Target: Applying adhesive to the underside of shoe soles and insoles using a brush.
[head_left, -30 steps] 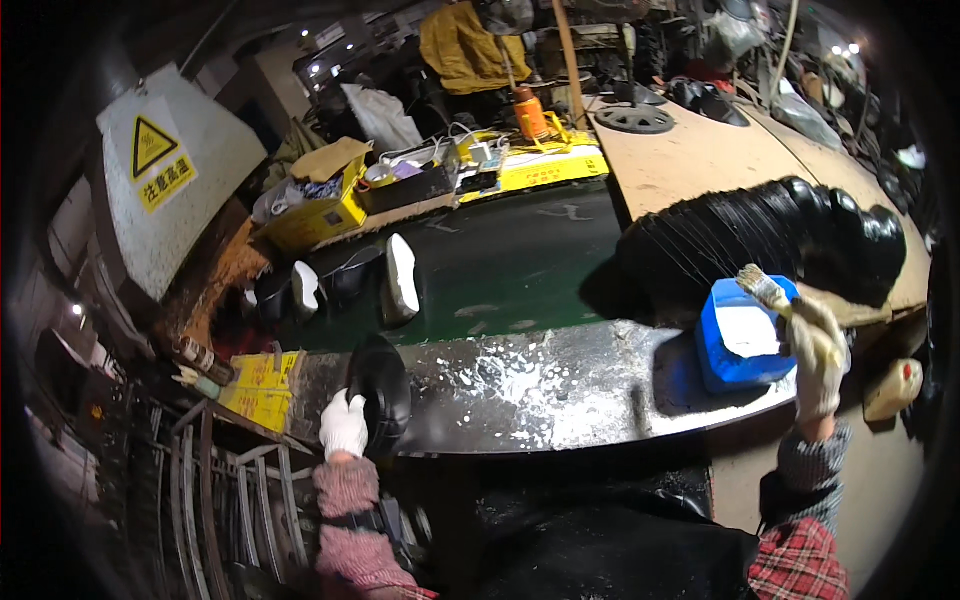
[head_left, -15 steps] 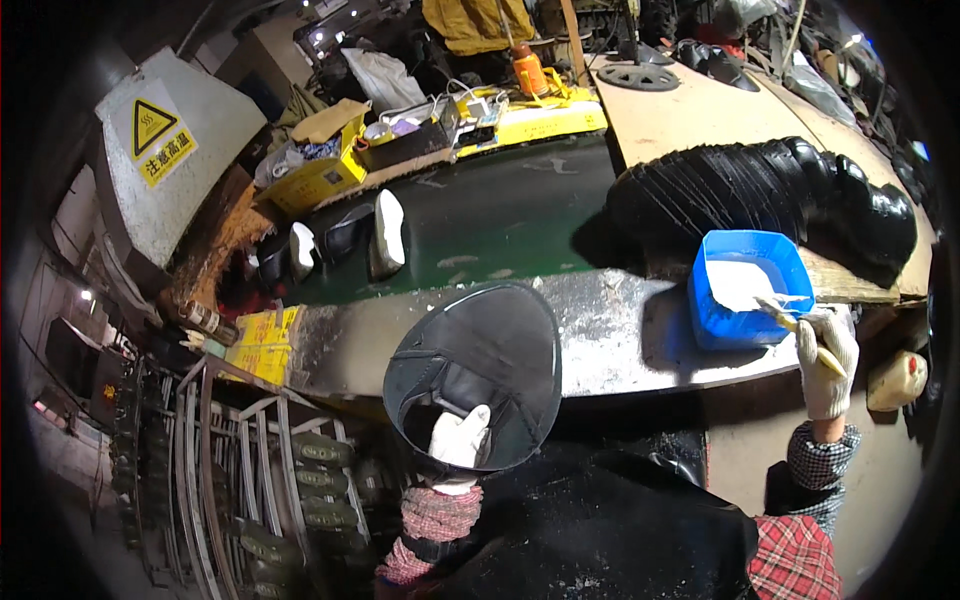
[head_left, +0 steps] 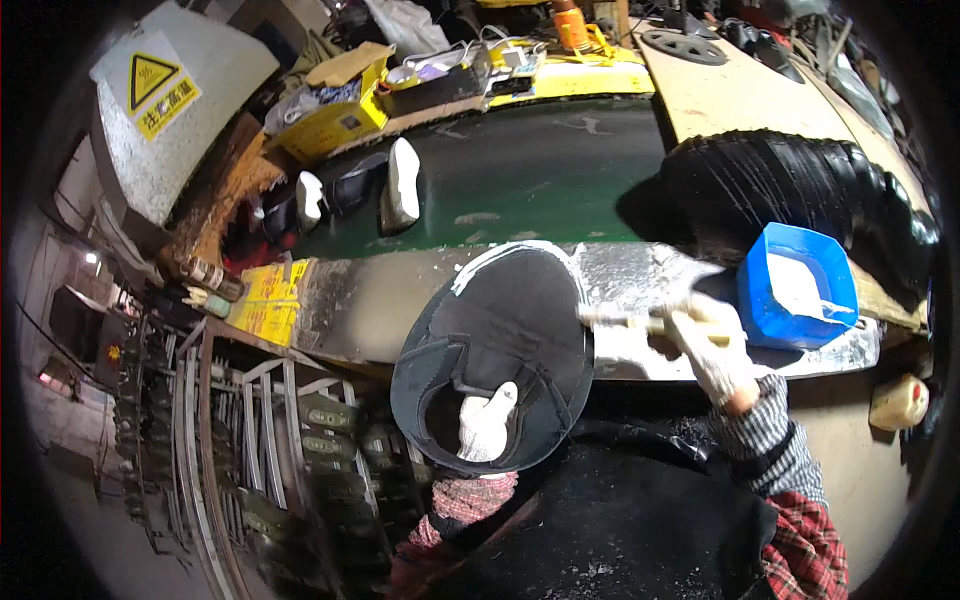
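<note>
My left hand (head_left: pixel 486 428), in a white knit glove, reaches inside a black shoe upper (head_left: pixel 505 325), its thumb pressed against the lining. The upper's wide oval mouth faces up, and wet white paste (head_left: pixel 510 255) lines its far rim. In my gloved right hand (head_left: pixel 708 345) is a brush (head_left: pixel 640 320), blurred by motion, its tip close to the upper's right rim. Whether the bristles touch it I cannot tell. Just right of that hand, a blue tub (head_left: pixel 768 300) of white paste stands on the metal ledge (head_left: pixel 365 310).
Beyond the ledge runs a dark green conveyor belt (head_left: pixel 530 190) bearing shoes with white soles (head_left: pixel 402 185). Black shoe soles (head_left: pixel 770 185) are stacked on the board at right. A metal rack (head_left: pixel 265 430) stands at lower left. A yellow box (head_left: pixel 335 125) sits across the belt.
My right hand has brought the brush leftward from the blue tub to the upper. White paste now shows on the upper's far rim, which was bare before. The camera view has shifted slightly.
</note>
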A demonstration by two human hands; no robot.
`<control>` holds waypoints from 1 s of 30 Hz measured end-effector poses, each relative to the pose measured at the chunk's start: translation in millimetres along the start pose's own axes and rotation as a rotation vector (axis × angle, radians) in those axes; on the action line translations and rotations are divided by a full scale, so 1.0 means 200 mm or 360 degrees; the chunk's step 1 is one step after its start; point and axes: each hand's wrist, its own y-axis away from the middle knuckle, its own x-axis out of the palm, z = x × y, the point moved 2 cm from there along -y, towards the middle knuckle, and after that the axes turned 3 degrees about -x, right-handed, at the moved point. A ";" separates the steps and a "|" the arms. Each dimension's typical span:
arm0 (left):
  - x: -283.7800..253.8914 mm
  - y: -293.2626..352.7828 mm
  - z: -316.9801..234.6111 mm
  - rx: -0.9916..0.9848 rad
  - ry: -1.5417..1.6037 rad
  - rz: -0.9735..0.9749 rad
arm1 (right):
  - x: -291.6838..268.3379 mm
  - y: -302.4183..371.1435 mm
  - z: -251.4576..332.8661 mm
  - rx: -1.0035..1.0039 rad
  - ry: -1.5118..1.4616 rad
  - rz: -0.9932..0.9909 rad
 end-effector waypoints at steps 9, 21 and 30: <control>0.14 -0.06 0.02 0.0030 -0.0002 0.0209 | 0.60 -0.14 0.59 -0.0948 0.0853 0.0678; 0.06 -0.17 -0.20 -0.0091 -0.0077 0.0046 | 0.01 0.21 0.16 -0.0303 0.0288 0.0012; -0.01 0.03 -0.06 0.0679 -0.1517 0.0070 | -0.17 0.06 0.11 -0.0696 0.0306 -0.0301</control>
